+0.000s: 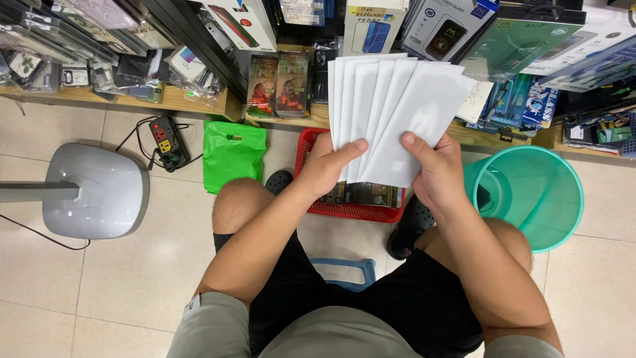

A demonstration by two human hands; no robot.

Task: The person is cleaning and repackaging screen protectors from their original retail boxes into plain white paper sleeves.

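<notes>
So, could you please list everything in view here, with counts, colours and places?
white packets: about six, fanned out, held in both hands
red basket: one, on the floor under the hands
teal bin: one, floor at right
green plastic bag: one, floor beside the basket
power strip: one, black, floor at left
fan base: one, grey, floor far left
blue stool: one, under the person
boxed phone accessories: many, mixed colours, on the wooden shelf
left hand: grips the packets' lower left
right hand: grips their lower right
</notes>
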